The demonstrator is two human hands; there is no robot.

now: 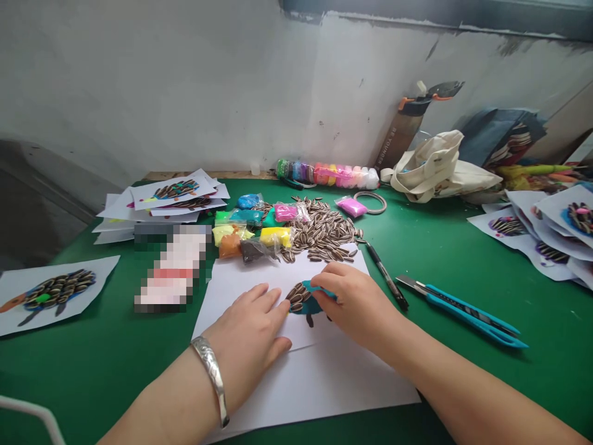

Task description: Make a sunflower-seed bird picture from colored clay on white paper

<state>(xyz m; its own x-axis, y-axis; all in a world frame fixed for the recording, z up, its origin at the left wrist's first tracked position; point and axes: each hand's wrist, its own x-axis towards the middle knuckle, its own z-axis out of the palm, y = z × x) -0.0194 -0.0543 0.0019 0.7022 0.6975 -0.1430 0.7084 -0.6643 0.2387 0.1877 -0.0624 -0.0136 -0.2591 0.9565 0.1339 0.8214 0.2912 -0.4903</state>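
Silver-bangled left hand (245,334) splays on white paper (315,389).

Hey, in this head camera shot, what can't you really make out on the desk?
All in the head view:
- Teal modelling clay on the paper: the right hand covers part of it, hiding its full outline.
- Blurred patch left of the paper: pixelated, so what lies there cannot be told.
- Seed-decorated sheets at right: cut off by the picture's edge.
- Lettering on the drink bottle by the wall: too small to read.
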